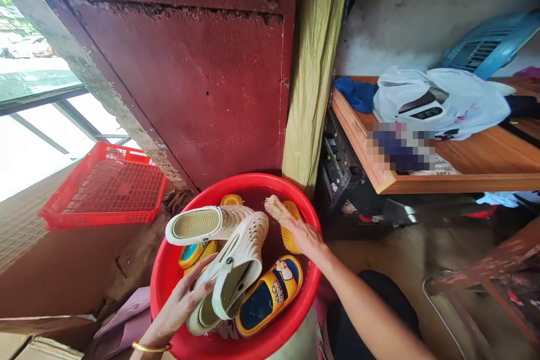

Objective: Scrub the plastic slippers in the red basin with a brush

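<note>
My left hand (183, 301), with a gold bangle at the wrist, grips a white clog (242, 261) tilted over a red basin (314, 281). Its palm and some fingers are partly hidden. A second white clog (196, 225) lies beside it across the other footwear. In my right hand (306, 239) is a scrub brush (277, 209), bristles showing, above a yellow sandal (291, 225) at the basin's right side. A yellow slide with a dark blue footbed (257, 309) rests near the front. At the left is a yellow slide with a teal footbed (192, 253). Dark liquid shows between them.
A red plastic crate (122, 183) stands left of the basin, near cardboard (76, 259) and a pink-purple item (126, 320). A dark red door (189, 90) rises behind. On the right, a wooden table (476, 157) holds a white plastic bag (464, 101) and a blue fan (485, 45).
</note>
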Available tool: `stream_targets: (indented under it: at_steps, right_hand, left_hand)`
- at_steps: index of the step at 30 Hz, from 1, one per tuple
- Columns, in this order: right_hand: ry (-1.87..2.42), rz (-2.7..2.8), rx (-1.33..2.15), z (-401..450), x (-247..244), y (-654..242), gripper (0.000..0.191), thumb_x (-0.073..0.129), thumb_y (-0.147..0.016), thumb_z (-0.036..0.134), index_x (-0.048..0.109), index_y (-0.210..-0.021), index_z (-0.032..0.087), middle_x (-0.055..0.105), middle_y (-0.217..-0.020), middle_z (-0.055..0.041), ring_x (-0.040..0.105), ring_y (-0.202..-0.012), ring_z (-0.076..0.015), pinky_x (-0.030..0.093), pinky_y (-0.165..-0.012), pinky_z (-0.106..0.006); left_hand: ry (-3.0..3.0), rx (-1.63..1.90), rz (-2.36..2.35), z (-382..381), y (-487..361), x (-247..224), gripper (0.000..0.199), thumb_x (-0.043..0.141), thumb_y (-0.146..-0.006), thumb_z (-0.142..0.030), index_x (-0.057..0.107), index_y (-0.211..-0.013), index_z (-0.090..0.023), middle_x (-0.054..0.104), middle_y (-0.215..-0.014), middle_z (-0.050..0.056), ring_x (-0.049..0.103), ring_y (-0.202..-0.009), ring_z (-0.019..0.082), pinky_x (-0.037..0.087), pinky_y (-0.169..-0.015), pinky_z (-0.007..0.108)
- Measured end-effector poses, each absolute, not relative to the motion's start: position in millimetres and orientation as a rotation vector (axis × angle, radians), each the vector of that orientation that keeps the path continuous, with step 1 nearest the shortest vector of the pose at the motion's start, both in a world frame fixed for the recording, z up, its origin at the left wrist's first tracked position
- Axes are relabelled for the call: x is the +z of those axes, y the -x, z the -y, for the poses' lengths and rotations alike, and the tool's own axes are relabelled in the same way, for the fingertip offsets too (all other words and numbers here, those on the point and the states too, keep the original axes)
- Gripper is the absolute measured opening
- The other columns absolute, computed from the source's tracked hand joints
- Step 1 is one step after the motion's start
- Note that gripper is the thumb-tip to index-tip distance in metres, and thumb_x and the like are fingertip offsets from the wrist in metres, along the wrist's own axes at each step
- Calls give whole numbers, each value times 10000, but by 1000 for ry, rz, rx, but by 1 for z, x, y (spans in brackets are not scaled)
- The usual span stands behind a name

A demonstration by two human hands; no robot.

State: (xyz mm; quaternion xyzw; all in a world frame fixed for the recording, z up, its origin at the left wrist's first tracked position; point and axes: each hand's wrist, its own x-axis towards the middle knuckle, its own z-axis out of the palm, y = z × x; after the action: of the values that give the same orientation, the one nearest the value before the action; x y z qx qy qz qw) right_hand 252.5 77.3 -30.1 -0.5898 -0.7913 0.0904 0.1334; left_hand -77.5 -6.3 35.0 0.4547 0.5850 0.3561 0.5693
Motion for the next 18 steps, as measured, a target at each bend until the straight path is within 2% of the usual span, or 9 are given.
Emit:
stream_targets:
  at_steps: [4, 7, 9, 12, 14, 18]
  right_hand:
    - [1701, 2204, 311, -82, -31, -261, 554, 413, -983, 191, 529, -1521, 251, 751, -1172, -116, 726, -967, -244, 555, -853, -344]
    - [1650, 2213, 377, -72, -21, -248, 581, 420, -987, 203, 465, -1563, 256, 746, -1209, -111, 724, -970, -252, 556, -851, -347]
    - [1645, 2297, 431, -65, -10, -237, 583, 406, -999, 206, 435, -1575, 294, 748, -1179, -95, 722, -951, -244, 554, -826, -340]
    - [1719, 2402, 493, -59, 3, -225, 605, 398, -974, 150, 454, -1560, 287, 735, -1162, -115, 716, -975, -263, 544, -838, -369]
    - [1780, 2429, 524, -58, 6, -221, 648, 405, -933, 100, 456, -1563, 244, 713, -1223, -150, 702, -1047, -289, 531, -896, -408]
    - [1831, 2457, 619, -65, 2, -218, 680, 412, -903, 65, 454, -1566, 213, 699, -1269, -172, 690, -1092, -312, 527, -927, -432]
  left_hand:
    - [-1153, 861, -1563, 4, 98, 28, 810, 774, -690, -668, 680, -1350, -207, 688, -1399, 154, 528, -1395, 434, 408, -1182, 529]
    - [-1371, 1037, -1751, -3, 93, 17, 721, 638, -818, -670, 647, -1383, -222, 635, -1466, 142, 536, -1395, 393, 369, -1213, 508]
    - [-1614, 1037, -1742, -10, 77, 4, 669, 573, -889, -627, 612, -1421, -224, 607, -1501, 136, 534, -1405, 356, 363, -1222, 490]
    - [-2030, 791, -1641, -19, 46, -23, 683, 617, -887, -572, 580, -1454, -194, 606, -1496, 167, 580, -1362, 354, 464, -1148, 508]
    - [-2222, 630, -1632, -24, 30, -40, 632, 570, -934, -495, 541, -1492, -200, 601, -1505, 164, 598, -1347, 338, 521, -1085, 496]
    - [-2377, 357, -1834, -28, 18, -55, 538, 457, -992, -302, 518, -1520, -223, 667, -1421, 156, 636, -1275, 329, 518, -1036, 503]
